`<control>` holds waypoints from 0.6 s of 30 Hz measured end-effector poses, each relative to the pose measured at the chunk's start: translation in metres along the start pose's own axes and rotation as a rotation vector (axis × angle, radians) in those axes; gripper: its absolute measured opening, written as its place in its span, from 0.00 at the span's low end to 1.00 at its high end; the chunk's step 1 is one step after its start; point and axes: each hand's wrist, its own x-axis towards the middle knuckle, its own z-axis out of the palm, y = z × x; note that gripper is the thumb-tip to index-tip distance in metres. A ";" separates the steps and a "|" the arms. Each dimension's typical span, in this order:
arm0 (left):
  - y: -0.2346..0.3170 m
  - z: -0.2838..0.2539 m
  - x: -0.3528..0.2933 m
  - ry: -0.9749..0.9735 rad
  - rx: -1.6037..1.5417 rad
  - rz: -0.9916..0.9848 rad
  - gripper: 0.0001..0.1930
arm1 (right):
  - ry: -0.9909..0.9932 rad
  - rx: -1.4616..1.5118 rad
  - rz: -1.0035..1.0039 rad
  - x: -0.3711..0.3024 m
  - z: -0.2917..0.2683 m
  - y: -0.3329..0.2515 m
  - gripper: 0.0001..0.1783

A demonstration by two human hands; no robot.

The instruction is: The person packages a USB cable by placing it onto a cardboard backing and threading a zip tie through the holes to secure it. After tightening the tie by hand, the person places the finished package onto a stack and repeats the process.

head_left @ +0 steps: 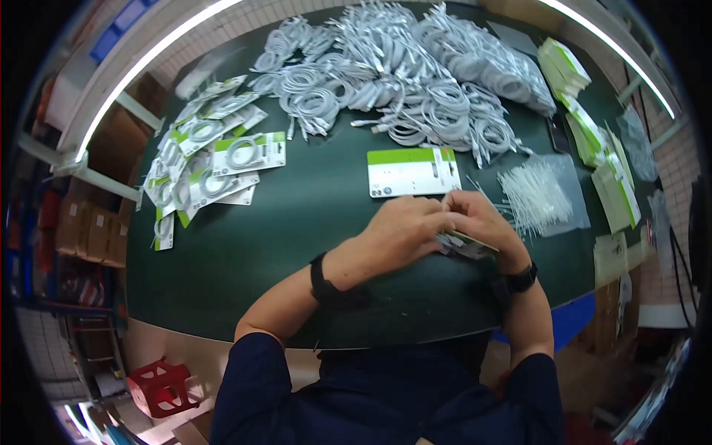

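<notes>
My left hand [404, 230] and my right hand [480, 221] meet just in front of the table's middle, fingers bent and pinched together. Beneath the right hand a tilted packaging card [467, 246] shows, gripped by that hand and mostly covered. What the left fingertips pinch at the card is hidden. Beyond the hands lies a flat green-and-white packaging card [413, 173] with no cable on it. Right of my right hand, loose white cable ties [535, 196] spread over a clear plastic bag [575, 211].
A large heap of coiled white cables [386, 74] covers the far side of the dark green table [245, 274]. Carded cables [208, 163] pile up at left. Stacked cards [612, 185] line the right edge, near a dark phone-like object [558, 135]. A red stool [162, 387] stands below.
</notes>
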 end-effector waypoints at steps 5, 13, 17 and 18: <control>-0.003 -0.009 0.003 -0.047 0.005 -0.100 0.17 | 0.016 0.015 -0.012 0.010 0.000 -0.001 0.08; -0.002 -0.008 0.008 -0.100 -0.106 -0.118 0.20 | 0.021 -0.004 -0.042 -0.001 -0.001 -0.003 0.07; -0.003 -0.007 0.004 -0.093 -0.100 -0.124 0.20 | 0.031 -0.012 -0.041 0.002 0.002 0.003 0.07; -0.003 -0.007 0.004 -0.091 -0.094 -0.126 0.20 | 0.034 -0.021 -0.042 0.002 0.002 0.003 0.07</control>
